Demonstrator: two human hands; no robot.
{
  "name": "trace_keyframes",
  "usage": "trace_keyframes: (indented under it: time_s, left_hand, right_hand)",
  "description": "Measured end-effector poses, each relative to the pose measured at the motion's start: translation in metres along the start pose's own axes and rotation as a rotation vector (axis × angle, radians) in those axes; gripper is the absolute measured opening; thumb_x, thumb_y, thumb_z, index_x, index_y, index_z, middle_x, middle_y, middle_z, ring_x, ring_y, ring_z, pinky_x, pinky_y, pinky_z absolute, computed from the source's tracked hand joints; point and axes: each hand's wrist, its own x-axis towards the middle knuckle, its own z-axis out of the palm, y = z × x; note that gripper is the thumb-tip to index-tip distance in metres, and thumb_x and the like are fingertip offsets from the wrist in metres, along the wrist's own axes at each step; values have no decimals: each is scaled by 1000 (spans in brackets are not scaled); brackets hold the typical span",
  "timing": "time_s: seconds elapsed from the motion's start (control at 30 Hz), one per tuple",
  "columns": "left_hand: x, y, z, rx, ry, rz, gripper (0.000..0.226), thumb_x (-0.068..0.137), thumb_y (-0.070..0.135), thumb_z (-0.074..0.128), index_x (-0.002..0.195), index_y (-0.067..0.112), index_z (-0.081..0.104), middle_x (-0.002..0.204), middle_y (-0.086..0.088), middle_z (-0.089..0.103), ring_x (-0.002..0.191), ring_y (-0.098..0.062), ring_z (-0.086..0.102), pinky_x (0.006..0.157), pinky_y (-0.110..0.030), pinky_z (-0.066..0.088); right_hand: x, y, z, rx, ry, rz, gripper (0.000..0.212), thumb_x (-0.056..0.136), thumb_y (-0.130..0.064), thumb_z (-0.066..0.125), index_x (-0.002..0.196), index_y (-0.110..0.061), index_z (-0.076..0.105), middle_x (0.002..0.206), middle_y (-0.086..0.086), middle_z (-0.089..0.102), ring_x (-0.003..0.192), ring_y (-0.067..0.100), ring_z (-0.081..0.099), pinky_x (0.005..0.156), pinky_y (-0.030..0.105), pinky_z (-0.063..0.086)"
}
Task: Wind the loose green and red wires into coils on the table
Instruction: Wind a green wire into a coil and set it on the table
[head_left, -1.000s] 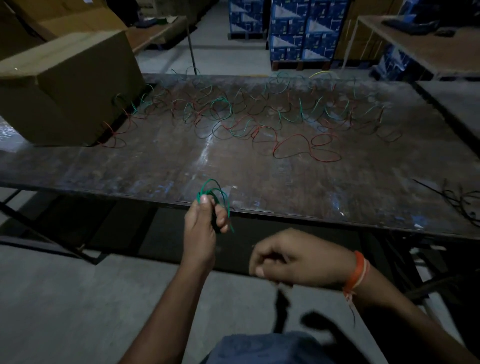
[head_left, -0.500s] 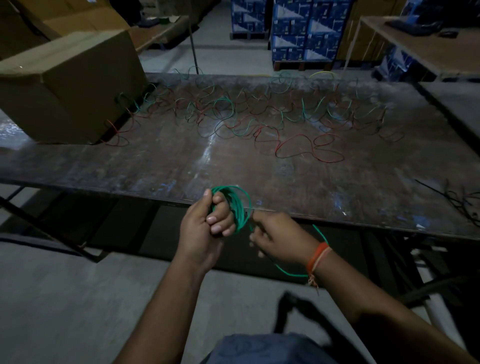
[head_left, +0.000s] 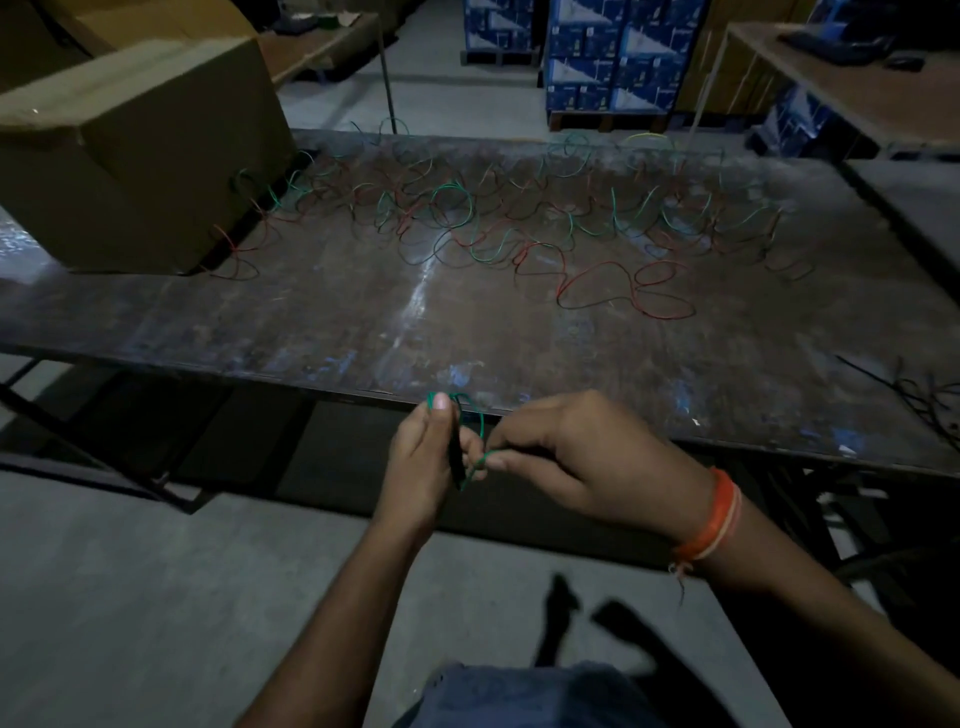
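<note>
Change: since half a second ago the green coil has shrunk in view to a few tight loops, and the right hand has closed in on the left hand.
Left grip: fingers and thumb curled round the coil, just off the table near edge.
Right grip: fingertips pinch the wire's short free tail, just right of the coil.
Axis: tail hangs downward between the hands.
Nearer hand: right, likely to tuck the end.
Remaining: loose wires lie across the table's far half.
</note>
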Motion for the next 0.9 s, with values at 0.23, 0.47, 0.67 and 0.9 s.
trace_keyframes:
  time_s: [0.23, 0.47, 0.67, 0.9]
  left_hand:
    - [2, 3, -13, -117, -198, -99, 42, 105, 43, 38, 82, 9, 46, 52, 0, 29, 43, -9, 21, 43, -19, 20]
    - [19, 4, -38, -173, -333, -175, 45, 94, 54, 38, 84, 12, 52, 50, 3, 26, 42, -9, 16, 47, -28, 10]
    - [33, 2, -59, -176, -418, -126, 42, 98, 49, 40, 86, 10, 50, 53, 2, 27, 43, -10, 18, 46, -30, 13]
    - [45, 5, -76, -155, -390, -105, 39, 101, 41, 38, 89, 5, 48, 51, 1, 31, 44, -10, 22, 46, -28, 14]
  right_hand:
    - [25, 14, 6, 171, 280, 155, 5, 91, -21, 73, 90, -17, 75, 75, -4, 71, 69, 11, 66, 64, 34, 50]
    - [43, 19, 28, 211, 353, 258, 7, 92, -21, 72, 89, -17, 76, 78, -7, 72, 73, 9, 68, 67, 39, 54]
    - [52, 19, 41, 219, 392, 329, 5, 92, -19, 72, 91, -17, 76, 80, -6, 73, 74, 13, 69, 68, 38, 53]
    - [65, 18, 53, 282, 400, 365, 9, 94, -21, 69, 91, -15, 74, 78, -4, 70, 72, 18, 67, 66, 44, 53]
